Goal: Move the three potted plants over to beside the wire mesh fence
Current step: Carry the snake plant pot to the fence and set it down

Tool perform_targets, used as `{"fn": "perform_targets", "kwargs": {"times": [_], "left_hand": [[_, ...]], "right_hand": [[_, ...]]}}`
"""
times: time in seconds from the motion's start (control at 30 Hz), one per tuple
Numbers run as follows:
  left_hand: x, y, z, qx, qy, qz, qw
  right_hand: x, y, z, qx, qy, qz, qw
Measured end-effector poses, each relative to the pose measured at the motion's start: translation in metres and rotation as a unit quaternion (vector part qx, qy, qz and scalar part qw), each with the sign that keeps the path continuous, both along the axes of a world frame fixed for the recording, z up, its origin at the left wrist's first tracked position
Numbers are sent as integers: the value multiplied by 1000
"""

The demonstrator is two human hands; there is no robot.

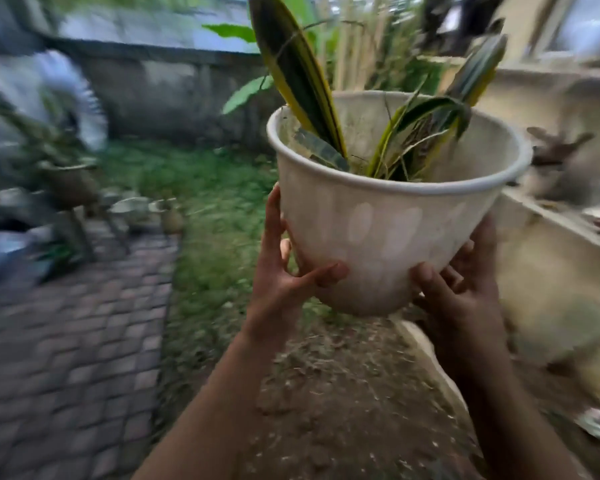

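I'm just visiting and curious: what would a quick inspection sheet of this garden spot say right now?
Surface: bare soil underfoot, grass beyond, brick paving to the left.
Job's things: white pot with striped yellow-edged leaves, lifted off the ground and tilted.
Clutter: blurred small pots by the paving.
Grippers: left hand and right hand grip the pot's lower sides.
Cables: nothing seen.
Surroundings: grey wall behind, ledge on the right; no wire mesh fence can be made out in the blur.

Both forearms extended forward and up; left hand [284, 271] and right hand [461, 289] cupped, fingers spread, palms facing inward.
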State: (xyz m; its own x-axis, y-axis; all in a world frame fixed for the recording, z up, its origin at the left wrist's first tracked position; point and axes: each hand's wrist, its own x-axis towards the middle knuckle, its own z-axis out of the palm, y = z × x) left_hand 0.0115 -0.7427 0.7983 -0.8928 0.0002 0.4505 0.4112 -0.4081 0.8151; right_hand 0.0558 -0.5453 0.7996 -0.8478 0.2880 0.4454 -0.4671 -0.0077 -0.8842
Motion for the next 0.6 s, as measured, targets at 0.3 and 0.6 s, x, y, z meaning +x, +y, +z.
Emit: {"fn": "perform_targets", "kwargs": {"times": [0.3,0.6], "left_hand": [[23,-308,-21,-74,-25,285,955],[97,-487,-36,-76,-36,503,860]], "right_hand": [[-81,-306,-29,-23,-30,248,968],[-92,-533,-38,-5,-45,470,881]]}}
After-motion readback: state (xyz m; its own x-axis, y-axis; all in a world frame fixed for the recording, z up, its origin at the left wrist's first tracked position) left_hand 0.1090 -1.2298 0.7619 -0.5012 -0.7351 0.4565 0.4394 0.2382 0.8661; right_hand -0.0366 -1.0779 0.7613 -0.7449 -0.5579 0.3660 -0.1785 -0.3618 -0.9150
